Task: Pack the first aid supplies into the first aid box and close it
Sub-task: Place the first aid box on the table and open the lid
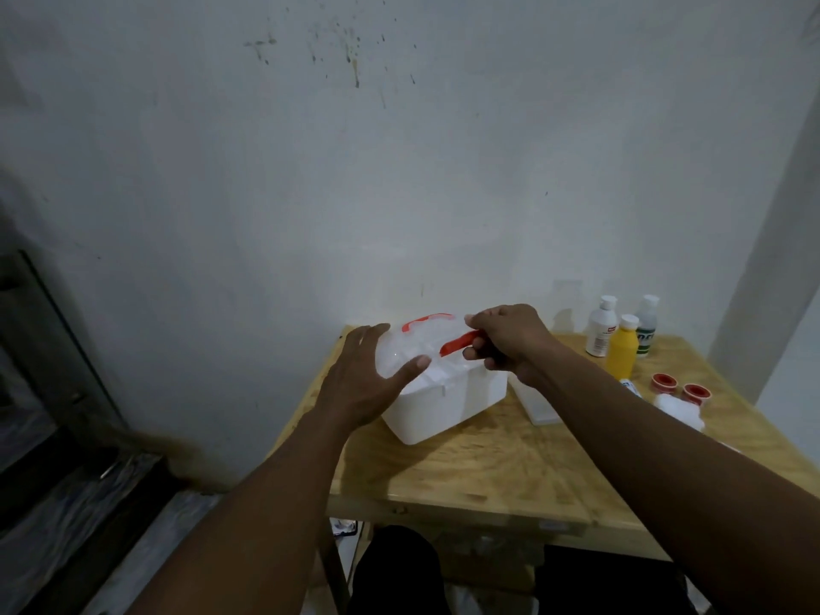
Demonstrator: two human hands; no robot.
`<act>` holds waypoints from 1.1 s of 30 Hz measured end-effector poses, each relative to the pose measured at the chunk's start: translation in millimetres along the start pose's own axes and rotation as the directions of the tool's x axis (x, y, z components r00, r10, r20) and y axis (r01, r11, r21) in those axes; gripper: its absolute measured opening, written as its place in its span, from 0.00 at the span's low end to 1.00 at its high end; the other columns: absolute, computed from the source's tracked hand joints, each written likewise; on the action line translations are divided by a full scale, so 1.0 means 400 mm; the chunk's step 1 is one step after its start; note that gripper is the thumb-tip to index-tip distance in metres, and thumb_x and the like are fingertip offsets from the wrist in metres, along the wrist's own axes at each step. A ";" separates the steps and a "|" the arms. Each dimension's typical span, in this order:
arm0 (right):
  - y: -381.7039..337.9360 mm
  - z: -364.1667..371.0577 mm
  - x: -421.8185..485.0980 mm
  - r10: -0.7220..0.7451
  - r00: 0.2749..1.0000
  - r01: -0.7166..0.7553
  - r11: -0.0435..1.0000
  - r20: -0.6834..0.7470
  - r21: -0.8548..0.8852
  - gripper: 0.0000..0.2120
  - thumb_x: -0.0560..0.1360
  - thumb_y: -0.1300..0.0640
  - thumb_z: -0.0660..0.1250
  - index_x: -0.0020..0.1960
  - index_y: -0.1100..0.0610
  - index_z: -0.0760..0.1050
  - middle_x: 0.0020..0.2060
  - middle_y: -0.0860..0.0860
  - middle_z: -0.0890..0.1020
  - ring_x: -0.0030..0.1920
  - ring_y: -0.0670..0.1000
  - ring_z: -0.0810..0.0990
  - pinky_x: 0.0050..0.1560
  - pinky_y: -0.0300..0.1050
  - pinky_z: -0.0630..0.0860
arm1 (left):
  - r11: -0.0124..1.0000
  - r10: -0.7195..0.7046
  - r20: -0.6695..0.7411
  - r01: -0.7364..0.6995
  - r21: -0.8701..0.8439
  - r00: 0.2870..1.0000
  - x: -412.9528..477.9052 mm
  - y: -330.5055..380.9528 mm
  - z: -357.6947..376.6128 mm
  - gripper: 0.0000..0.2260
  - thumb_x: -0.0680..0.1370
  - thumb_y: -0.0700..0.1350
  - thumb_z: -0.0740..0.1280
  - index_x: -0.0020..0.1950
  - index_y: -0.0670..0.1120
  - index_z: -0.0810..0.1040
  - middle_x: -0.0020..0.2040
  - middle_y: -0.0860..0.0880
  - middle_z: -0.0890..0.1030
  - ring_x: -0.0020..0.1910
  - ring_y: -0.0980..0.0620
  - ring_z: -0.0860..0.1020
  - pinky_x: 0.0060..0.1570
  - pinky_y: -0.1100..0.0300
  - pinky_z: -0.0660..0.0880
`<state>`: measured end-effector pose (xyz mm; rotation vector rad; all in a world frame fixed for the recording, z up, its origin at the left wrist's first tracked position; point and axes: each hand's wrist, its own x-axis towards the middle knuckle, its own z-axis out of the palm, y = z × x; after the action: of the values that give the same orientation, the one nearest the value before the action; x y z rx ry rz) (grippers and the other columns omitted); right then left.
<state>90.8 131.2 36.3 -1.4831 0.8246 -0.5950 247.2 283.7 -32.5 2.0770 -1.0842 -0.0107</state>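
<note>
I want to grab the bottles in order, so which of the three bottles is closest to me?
The yellow bottle: it stands in front of the two white-capped bottles, the white one and the green-labelled one.

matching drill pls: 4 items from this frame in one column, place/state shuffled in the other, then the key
Items:
1. left hand
2. right hand
3. yellow bottle
4. red tape rolls

Places/states:
A. standing upright among the bottles near the wall
B. lying flat on the table, right of the box
C. spread over the clear lid of the first aid box
D. closed on the red handle

Pairs: 1-C, 2-D, 3-A, 4-B
</note>
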 end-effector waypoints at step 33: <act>-0.005 -0.005 0.371 -0.108 0.994 0.107 0.988 -0.003 -0.111 0.10 0.77 0.61 0.67 0.57 0.55 0.80 0.44 0.53 0.81 0.40 0.52 0.79 0.40 0.46 0.74 | 0.508 -0.450 0.476 0.655 -0.560 0.756 0.296 -0.091 -0.111 0.19 0.80 0.54 0.68 0.63 0.42 0.77 0.56 0.37 0.84 0.50 0.37 0.84 0.53 0.47 0.81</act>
<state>179.8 13.4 21.8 -1.6353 0.7990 -0.6450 362.7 240.9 13.7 1.6126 -0.3590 -0.9354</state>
